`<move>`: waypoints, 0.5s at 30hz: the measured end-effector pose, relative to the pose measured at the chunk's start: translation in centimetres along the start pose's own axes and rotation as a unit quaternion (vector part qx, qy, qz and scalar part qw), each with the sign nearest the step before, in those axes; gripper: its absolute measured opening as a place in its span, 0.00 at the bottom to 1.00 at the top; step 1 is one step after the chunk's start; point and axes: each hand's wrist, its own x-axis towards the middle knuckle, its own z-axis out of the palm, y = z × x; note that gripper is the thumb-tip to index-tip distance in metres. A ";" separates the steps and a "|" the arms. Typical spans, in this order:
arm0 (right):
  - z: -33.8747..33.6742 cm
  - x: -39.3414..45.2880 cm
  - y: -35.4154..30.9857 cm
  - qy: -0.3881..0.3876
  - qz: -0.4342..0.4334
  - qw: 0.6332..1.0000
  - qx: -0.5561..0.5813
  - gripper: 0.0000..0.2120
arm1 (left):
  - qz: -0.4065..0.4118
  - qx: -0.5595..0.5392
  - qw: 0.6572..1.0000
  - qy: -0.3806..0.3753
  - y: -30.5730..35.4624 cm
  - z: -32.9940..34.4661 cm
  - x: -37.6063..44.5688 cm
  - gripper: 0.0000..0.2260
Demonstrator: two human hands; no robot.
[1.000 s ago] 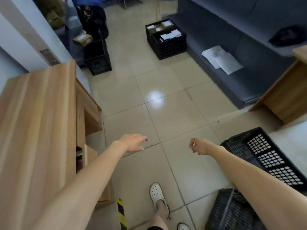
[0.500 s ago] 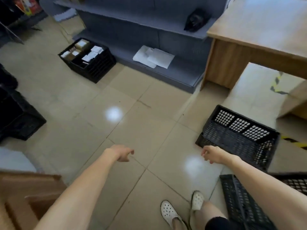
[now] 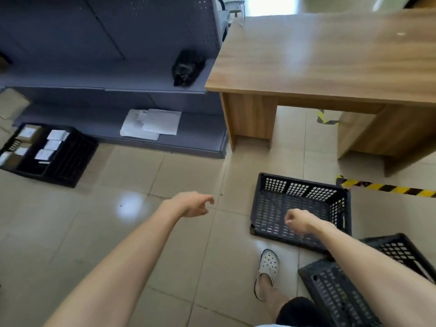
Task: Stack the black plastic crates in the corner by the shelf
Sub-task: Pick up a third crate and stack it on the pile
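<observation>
Both hands are hanging empty over the floor: left hand (image 3: 192,204) loosely spread, right hand (image 3: 299,220) curled, gripping nothing. Empty crate (image 3: 299,208) is sitting directly under and ahead of the right hand, long side running left-right; left hand is further off. Second crate (image 3: 342,293) is lying lower right.

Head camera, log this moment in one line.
left hand empty | right hand empty, over empty crate | stacking not begun
</observation>
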 end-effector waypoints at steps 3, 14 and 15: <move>-5.2 2.6 -1.8 0.040 -0.029 0.998 0.040 0.06 | -0.016 0.018 0.999 0.030 -0.3 -5.0 3.2 0.18; -12.6 5.0 4.2 0.080 0.061 0.984 0.145 0.06 | 0.124 0.151 0.979 0.061 7.2 -18.1 16.4 0.19; -12.6 4.9 5.1 0.087 0.079 0.980 0.160 0.06 | 0.144 0.165 0.974 0.063 7.9 -19.4 17.6 0.19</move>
